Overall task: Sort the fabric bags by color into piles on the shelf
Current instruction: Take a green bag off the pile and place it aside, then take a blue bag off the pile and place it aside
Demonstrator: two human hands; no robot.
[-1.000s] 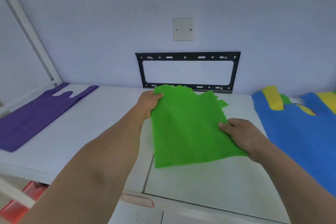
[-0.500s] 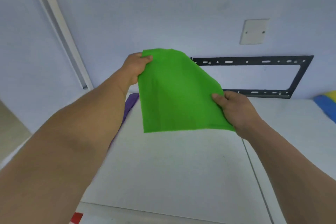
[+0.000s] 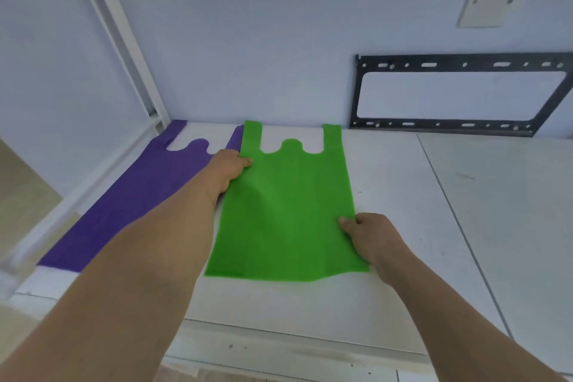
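Note:
A green fabric bag [image 3: 288,211] lies spread flat on the white shelf [image 3: 403,226], handles toward the wall. My left hand [image 3: 228,169] pinches its upper left edge. At the lower right edge my right hand [image 3: 370,236] grips the same bag. Directly to its left a purple fabric bag [image 3: 133,201] lies flat, its right handle touching the green bag's left handle. My left forearm crosses over the purple bag.
A black metal wall bracket [image 3: 459,93] is fixed to the wall at the back right, above the shelf. A white blank wall plate [image 3: 490,0] sits higher up. A white frame post [image 3: 124,49] bounds the shelf on the left. The shelf's front edge [image 3: 279,341] runs below my arms.
The green bag was held up in the air half a second ago; now it lies flat on the shelf beside the purple bag. The view has swung left, away from the blue and yellow bags.

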